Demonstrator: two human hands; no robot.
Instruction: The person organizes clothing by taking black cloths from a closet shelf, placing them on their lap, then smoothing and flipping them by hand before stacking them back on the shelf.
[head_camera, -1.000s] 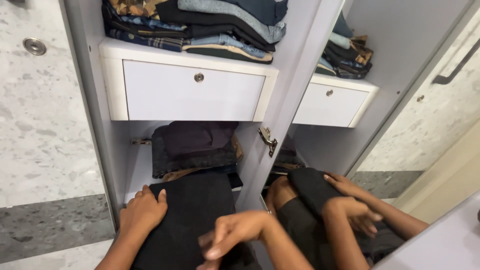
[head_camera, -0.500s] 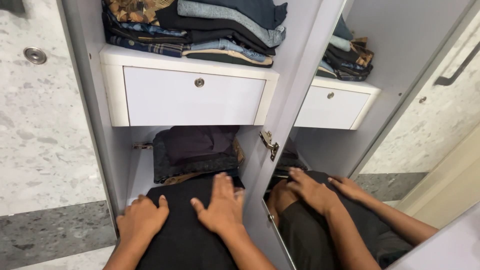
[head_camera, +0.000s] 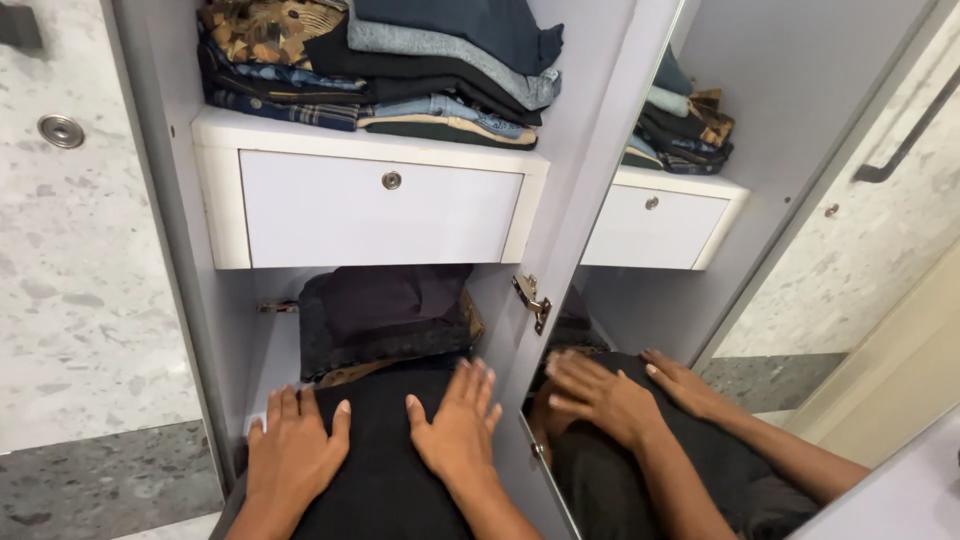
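Your left hand (head_camera: 293, 455) and right hand (head_camera: 458, 425) press flat on a black garment (head_camera: 385, 470) — matt, soft cloth. Behind it sits a dark folded pile (head_camera: 385, 315) of coarser-looking fabric. The white drawer (head_camera: 375, 213) has a smooth, satin front with a small shiny metal lock (head_camera: 391, 180) — the door mirror (head_camera: 700, 330) is glossy, its hinge (head_camera: 531, 300) bright metal.
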